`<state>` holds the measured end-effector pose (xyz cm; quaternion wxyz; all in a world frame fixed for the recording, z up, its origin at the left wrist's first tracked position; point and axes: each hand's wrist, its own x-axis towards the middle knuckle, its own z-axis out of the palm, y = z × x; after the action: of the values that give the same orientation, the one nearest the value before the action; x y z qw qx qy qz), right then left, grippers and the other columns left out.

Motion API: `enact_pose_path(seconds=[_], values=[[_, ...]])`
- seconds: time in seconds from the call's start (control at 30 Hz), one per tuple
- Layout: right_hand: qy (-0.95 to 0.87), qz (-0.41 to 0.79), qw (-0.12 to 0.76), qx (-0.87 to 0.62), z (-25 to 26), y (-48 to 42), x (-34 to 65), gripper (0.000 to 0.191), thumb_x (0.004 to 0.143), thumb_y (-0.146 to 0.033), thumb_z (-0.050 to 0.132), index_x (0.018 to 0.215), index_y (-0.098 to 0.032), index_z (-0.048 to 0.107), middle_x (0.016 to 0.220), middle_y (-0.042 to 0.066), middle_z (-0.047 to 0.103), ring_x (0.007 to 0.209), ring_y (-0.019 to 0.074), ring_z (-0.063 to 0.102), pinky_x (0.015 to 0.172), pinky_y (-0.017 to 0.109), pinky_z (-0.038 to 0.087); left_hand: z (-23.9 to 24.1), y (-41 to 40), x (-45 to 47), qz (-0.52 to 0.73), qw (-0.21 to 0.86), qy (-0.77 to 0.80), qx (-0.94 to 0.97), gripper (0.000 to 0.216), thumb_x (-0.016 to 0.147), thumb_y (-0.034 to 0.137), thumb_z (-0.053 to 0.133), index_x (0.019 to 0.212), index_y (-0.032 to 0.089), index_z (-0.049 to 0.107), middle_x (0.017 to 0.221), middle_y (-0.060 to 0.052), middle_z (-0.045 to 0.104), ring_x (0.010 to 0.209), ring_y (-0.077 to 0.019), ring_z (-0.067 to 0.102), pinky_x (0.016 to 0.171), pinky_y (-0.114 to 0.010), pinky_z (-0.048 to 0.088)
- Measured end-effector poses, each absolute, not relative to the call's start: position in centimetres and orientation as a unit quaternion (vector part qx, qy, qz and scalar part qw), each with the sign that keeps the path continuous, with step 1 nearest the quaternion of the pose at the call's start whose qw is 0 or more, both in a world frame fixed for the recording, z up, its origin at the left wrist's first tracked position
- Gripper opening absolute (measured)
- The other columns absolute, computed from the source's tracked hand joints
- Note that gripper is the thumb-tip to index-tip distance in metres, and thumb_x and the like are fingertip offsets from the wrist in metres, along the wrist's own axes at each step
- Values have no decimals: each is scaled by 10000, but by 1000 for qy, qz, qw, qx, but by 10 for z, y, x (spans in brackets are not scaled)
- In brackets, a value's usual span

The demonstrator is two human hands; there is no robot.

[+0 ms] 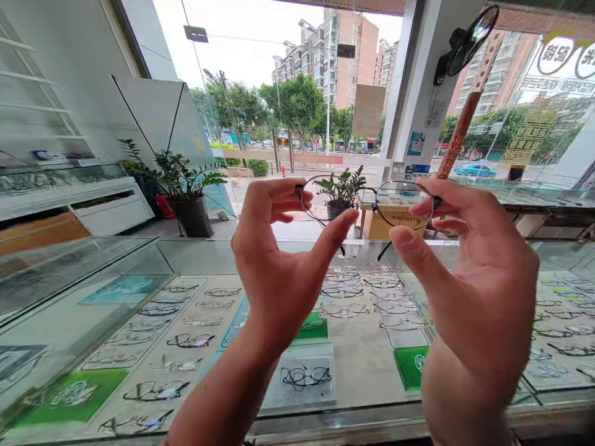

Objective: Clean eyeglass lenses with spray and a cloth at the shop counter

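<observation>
A pair of thin-rimmed round eyeglasses [367, 190] is held up in front of me, above the glass display case. My left hand [283, 248] grips the frame by its left end, with the thumb below the left lens. On the other side my right hand [478, 260] has its fingers closed on the right end, the thumb tip just under the right lens. Dark temple tips hang down below the lenses. Through the lenses I see a plant and part of a counter.
The glass display case [195, 253] below holds many rows of eyeglasses and green boxes [411, 367]. Potted plants [189, 214] stand beyond it, near glass doors onto a street. A wall fan [469, 40] hangs on a pillar at upper right.
</observation>
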<state>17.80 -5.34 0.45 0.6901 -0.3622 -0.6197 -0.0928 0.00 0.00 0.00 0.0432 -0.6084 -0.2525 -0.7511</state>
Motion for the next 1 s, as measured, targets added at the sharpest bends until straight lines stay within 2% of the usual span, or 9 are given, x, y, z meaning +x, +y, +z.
enact_pose_path(seconds=[0.13, 0.3, 0.6, 0.73, 1.0], values=[[-623, -95, 684, -368, 6, -55, 177, 433, 951, -450, 847, 1346, -308, 742, 1237, 63, 762, 1145, 298, 722, 1071, 577, 575, 2, 0, 2, -757, 37, -244, -606, 410, 847, 413, 960, 1145, 338, 689, 1044, -7, 752, 967, -230, 734, 819, -434, 606], [-636, -97, 668, -375, 6, -57, 180, 429, 978, -476, 817, 1365, -314, 726, 1233, 102, 752, 1147, 342, 710, 1089, 656, 568, 3, 0, 3, -761, 39, -237, -603, 411, 847, 406, 961, 1144, 340, 684, 1042, -8, 747, 960, -230, 735, 811, -432, 612], [-630, -93, 681, -361, 6, -54, 179, 427, 969, -464, 832, 1345, -284, 739, 1228, 97, 769, 1126, 311, 724, 1117, 643, 558, 2, 2, 3, -760, 40, -234, -605, 442, 843, 420, 965, 1164, 328, 675, 1048, -9, 748, 965, -224, 737, 806, -417, 618], [-629, -90, 680, -366, 4, -52, 179, 411, 981, -474, 817, 1351, -314, 735, 1284, 84, 764, 1162, 312, 735, 1123, 640, 574, 2, 2, 3, -760, 38, -235, -604, 438, 852, 397, 960, 1175, 335, 670, 1050, -6, 737, 978, -223, 747, 801, -411, 621], [-633, -113, 670, -371, 5, -52, 178, 399, 994, -477, 797, 1359, -332, 726, 1233, 77, 763, 1148, 308, 732, 1109, 622, 595, 2, 2, 4, -756, 29, -240, -608, 434, 857, 388, 958, 1174, 327, 668, 1062, -8, 751, 963, -219, 758, 813, -418, 627]])
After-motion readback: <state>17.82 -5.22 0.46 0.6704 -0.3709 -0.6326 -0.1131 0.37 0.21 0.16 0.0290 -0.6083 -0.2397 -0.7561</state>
